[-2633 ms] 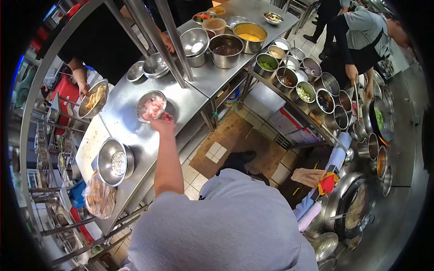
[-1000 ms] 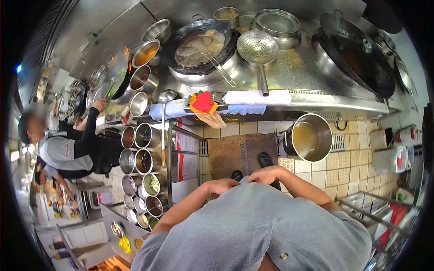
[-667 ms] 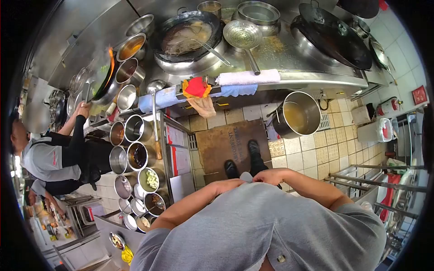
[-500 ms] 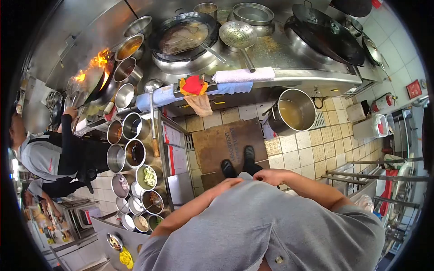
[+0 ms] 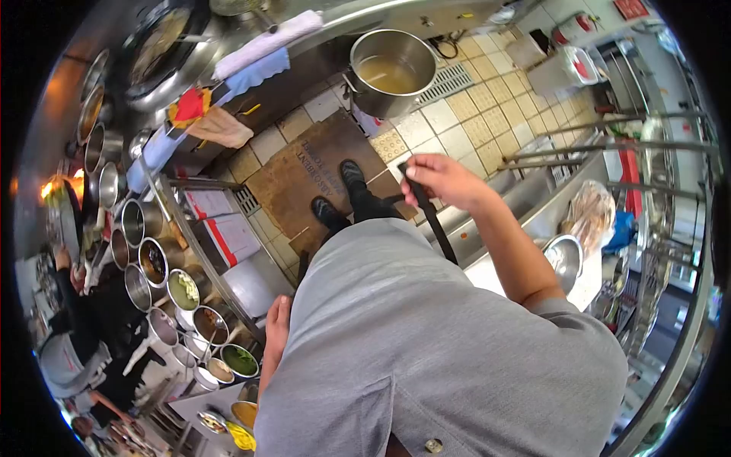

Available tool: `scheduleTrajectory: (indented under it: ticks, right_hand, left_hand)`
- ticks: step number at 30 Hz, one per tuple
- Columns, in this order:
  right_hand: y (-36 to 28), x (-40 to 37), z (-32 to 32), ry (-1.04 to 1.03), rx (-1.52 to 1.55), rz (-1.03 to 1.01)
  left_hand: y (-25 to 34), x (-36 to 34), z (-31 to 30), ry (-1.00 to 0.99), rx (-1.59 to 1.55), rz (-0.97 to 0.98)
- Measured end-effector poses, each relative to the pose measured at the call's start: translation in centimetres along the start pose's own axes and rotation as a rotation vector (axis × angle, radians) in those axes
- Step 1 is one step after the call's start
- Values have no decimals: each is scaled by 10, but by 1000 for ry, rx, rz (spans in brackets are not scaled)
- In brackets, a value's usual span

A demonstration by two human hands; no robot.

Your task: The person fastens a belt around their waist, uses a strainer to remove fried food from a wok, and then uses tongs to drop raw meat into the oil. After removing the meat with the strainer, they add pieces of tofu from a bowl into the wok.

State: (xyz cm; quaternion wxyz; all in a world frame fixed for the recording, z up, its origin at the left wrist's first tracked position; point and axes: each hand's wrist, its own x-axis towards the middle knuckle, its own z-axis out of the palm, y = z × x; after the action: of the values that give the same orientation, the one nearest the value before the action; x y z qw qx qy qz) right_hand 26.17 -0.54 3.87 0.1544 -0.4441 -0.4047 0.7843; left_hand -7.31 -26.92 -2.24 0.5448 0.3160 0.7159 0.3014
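Note:
My right hand (image 5: 442,183) is raised in front of my waist on the right, its fingers pinched around the end of a black strap (image 5: 438,228). The strap slants down to my side and passes behind the grey shirt (image 5: 426,320). Low at my left side is my left hand (image 5: 277,320), partly hidden by the shirt. Its visible fingers are stretched out, with nothing seen in them. A short dark strip (image 5: 304,265) shows just beyond those fingertips, apart from them.
A large steel pot (image 5: 392,80) with cloudy liquid stands on the tiled floor beyond a brown mat (image 5: 304,186). On the left, several metal containers of ingredients (image 5: 183,289) line a counter. Flames (image 5: 61,188) rise near a co-worker (image 5: 68,358). A metal rack (image 5: 609,145) stands right.
Both hands were together at my waist front. The right has lifted outward, pulling the black strap; the left has dropped to my left side. My view has turned right and down.

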Motion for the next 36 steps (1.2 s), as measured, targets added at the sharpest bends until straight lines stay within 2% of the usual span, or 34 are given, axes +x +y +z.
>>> scheduleTrajectory:
  ticks: [2, 5, 8, 10, 12, 14, 15, 17, 18, 19, 21, 23, 25, 26, 28, 30, 32, 34, 36]
  right_hand:
    - [0, -7, -4, 50, 57, -70]
    - [2, -17, 5, 10, 162, -53]
    - [9, -26, 21, -28, 233, -104]
    - [12, -29, 21, -41, 231, -135]
    - [13, -30, 18, -21, 51, -208]
    - [11, -34, 15, -43, 3, -215]
    - [9, -36, 14, -69, -40, -218]
    - [14, -36, 13, -126, -121, -206]
    - [17, -35, 14, -189, -192, -187]
    - [17, -34, 17, -195, -202, -188]
    - [20, -31, 26, -130, -147, -167]
    - [26, -22, 27, -123, -99, -171]
    - [27, -18, 26, -61, -350, -222]
    - [26, -19, 24, -55, -344, -230]
    - [20, -24, 21, -25, -614, -288]
    - [17, -29, 16, -11, -668, -290]
    - [15, -33, 16, -6, -723, -287]
    - [13, -35, 21, 39, -656, -177]
    - [13, -34, 27, 98, -657, -170]
  left_hand:
    - [0, -13, 0, 72, -4, -108]
    - [-54, -2, -20, 10, -139, -72]
    - [-27, -2, -13, 104, -259, -10]
    - [-28, 4, -10, 138, -198, 19]
    - [-29, 4, -9, 176, -140, 41]
    - [-21, 3, -8, 338, -434, 147]
    - [-16, 0, -12, 429, -481, 90]
    - [-25, 2, -30, 527, -652, 143]
    - [-28, -1, -39, 436, -738, 113]
    - [-33, 1, -40, 442, -746, 117]
    - [-41, 2, -41, 416, -453, 109]
    - [-56, 14, -47, 236, -191, 55]
    - [-37, 24, -44, 39, 122, 164]
    - [-28, 32, -43, 36, 130, 170]
    - [-11, 51, -39, -198, 283, 49]
    - [-16, 89, -37, -214, 371, 36]
    - [41, 105, -9, -263, 335, 234]
    - [102, 113, 33, -457, 176, 368]
    - [152, 109, 78, -682, 151, 404]
